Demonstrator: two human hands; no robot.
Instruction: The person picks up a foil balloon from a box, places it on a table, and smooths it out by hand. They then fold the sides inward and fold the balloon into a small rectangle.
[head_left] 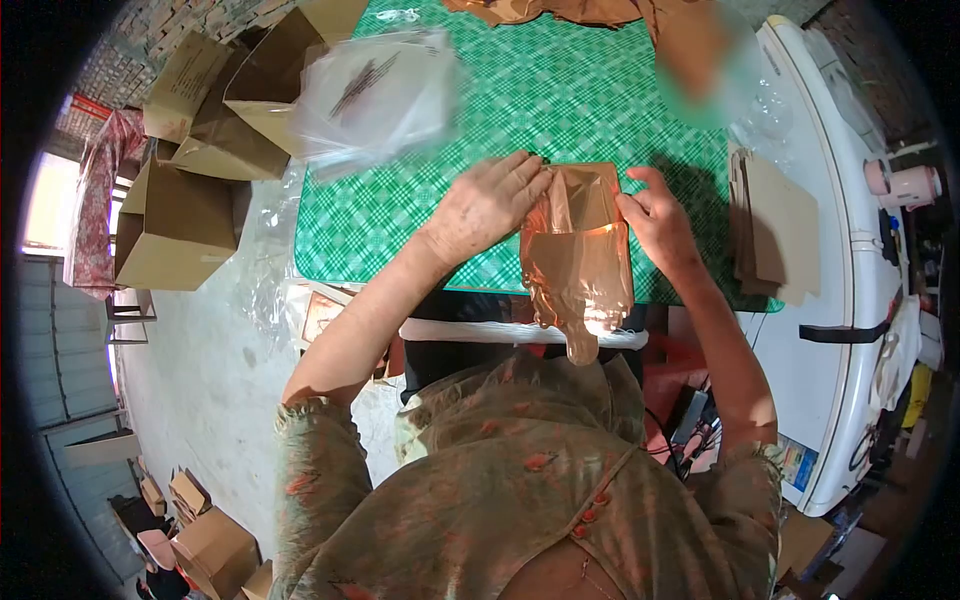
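A shiny copper-coloured foil piece (580, 260) lies at the front edge of the green checked table (500, 110), its lower end hanging over the edge. My left hand (492, 200) rests on its upper left side, fingers together and pointing right; what is under the fingertips is hidden. At its upper right edge is my right hand (655, 215), thumb touching the foil and index finger raised and bent, the other fingers curled. Whether the right fingers pinch the edge is hard to tell.
Clear plastic sleeves (380, 95) are stacked at the back left. Brown card sheets (780, 225) stand at the right edge, beside a white fridge (815, 370). More copper foil (550, 10) lies at the far edge. Open cardboard boxes (185, 215) stand left.
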